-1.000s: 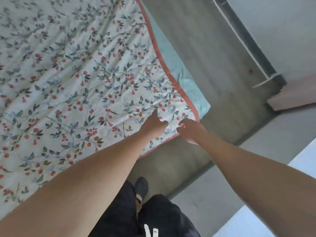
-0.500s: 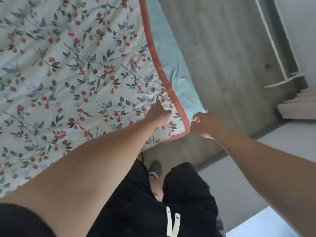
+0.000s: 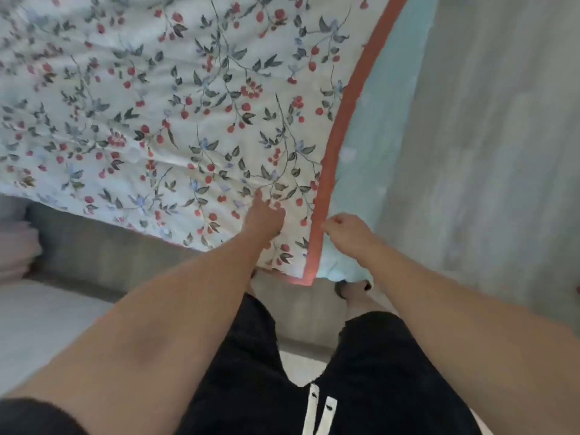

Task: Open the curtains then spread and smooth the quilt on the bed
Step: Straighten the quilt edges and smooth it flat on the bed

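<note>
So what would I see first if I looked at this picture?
The flowery quilt with red berries fills the top left. Its orange border runs down to the corner, beside a pale blue sheet. The left hand rests on the quilt near that corner, and the right hand is curled beside the border.

Quilt [image 3: 188, 105] cropped top and left, blurred

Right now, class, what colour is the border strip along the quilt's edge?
Coral red, seen best in the head view: the border edges the floral quilt.
</note>
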`<state>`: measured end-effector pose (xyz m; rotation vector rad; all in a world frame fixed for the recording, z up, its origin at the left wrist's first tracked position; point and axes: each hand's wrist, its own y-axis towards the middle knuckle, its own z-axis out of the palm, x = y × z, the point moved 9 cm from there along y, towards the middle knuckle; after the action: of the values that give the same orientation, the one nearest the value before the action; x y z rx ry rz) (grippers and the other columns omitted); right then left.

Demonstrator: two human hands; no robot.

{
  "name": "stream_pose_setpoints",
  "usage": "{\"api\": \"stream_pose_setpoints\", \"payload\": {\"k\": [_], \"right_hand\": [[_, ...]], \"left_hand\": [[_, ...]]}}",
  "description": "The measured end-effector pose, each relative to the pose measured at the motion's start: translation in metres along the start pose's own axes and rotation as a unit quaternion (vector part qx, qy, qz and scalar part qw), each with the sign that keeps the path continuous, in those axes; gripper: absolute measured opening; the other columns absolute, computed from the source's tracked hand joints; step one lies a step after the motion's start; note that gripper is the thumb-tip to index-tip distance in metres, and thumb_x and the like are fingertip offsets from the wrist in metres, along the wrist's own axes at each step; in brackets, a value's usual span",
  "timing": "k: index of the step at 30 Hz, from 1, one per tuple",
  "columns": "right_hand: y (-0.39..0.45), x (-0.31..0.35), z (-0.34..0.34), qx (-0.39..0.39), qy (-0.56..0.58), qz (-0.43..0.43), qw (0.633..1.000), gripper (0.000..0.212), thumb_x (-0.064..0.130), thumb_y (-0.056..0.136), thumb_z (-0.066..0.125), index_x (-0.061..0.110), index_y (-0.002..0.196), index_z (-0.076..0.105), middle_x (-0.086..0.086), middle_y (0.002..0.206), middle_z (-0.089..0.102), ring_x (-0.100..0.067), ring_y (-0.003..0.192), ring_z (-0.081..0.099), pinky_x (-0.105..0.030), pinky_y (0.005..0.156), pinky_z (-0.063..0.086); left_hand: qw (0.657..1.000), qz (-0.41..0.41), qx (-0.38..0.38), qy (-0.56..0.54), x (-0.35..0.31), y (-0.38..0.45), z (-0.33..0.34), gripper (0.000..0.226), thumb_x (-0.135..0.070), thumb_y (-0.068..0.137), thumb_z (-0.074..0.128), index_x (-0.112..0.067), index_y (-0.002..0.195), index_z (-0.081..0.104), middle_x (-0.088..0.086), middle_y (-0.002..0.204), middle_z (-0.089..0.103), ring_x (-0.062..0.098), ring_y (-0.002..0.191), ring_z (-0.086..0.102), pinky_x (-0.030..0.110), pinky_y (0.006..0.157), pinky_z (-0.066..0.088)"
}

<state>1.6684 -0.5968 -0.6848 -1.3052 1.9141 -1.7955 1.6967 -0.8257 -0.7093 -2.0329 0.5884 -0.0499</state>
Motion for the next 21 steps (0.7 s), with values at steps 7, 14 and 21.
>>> {"api": "stream_pose_setpoints", "payload": {"k": [7,14,21], "right_hand": [[0.039,-0.016,-0.034,0.028,-0.166,-0.046,0.985,0.03,0.024,0.091,0.056,0.016,0.067,0.038,-0.004,0.071,0.043,-0.022,0.066,0.044,-0.034,0.06,0.033],[0.078,-0.024,-0.046,0.036,-0.236,-0.061,0.969,0.026,0.027,0.091,0.06,0.013,0.073,0.047,-0.003,0.073,0.046,-0.022,0.068,0.045,-0.031,0.064,0.035],[0.116,-0.051,-0.015,0.119,-0.046,0.066,0.99,0.03,0.03,0.1,0.068,0.011,0.123,0.066,-0.009,0.114,0.067,-0.029,0.097,0.074,-0.044,0.073,0.066]], "left_hand": [[0.99,-0.081,-0.02,-0.109,0.033,-0.02,0.075,0.089,-0.039,0.087,0.05,-0.019,0.165,0.013,0.012,0.147,0.054,0.039,0.124,0.058,0.047,0.099,0.052],[0.976,-0.1,-0.037,-0.189,0.059,-0.025,0.146,0.069,-0.031,0.098,0.053,-0.013,0.159,0.024,0.013,0.148,0.05,0.036,0.122,0.056,0.042,0.094,0.049],[0.945,-0.139,-0.047,-0.293,0.079,-0.039,0.229,0.078,-0.03,0.095,0.056,-0.029,0.163,0.02,0.006,0.153,0.049,0.033,0.122,0.061,0.04,0.1,0.052]]}}
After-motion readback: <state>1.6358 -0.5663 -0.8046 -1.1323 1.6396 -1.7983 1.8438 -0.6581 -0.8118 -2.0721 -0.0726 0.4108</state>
